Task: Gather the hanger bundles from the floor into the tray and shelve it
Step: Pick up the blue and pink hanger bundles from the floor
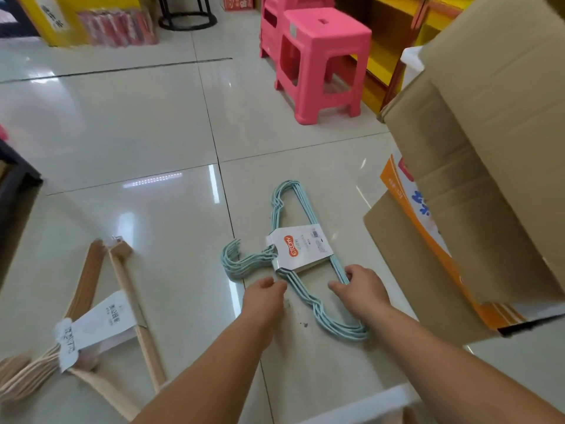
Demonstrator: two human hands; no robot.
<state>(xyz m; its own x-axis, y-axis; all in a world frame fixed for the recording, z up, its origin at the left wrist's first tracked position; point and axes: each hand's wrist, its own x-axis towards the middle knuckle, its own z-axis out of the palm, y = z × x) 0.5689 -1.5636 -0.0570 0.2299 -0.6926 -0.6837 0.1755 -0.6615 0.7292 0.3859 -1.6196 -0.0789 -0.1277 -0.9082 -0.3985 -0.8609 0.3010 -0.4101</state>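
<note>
A bundle of light-blue wire hangers (305,289) with a white and orange label lies flat on the tiled floor in the middle. My left hand (264,296) rests on its near shoulder with fingers curled at the wires. My right hand (362,290) pinches the bundle's straight bar just right of the label. A bundle of beige hangers (122,304) with a white paper band lies on the floor at the lower left, untouched. A white rim (367,403), perhaps the tray, shows at the bottom edge between my forearms.
Stacked cardboard boxes (489,179) crowd the right side, close to my right arm. Pink plastic stools (318,56) stand at the back, beside yellow shelving (385,41). A dark object (12,191) juts in at the left edge. Red packets (119,26) sit far left.
</note>
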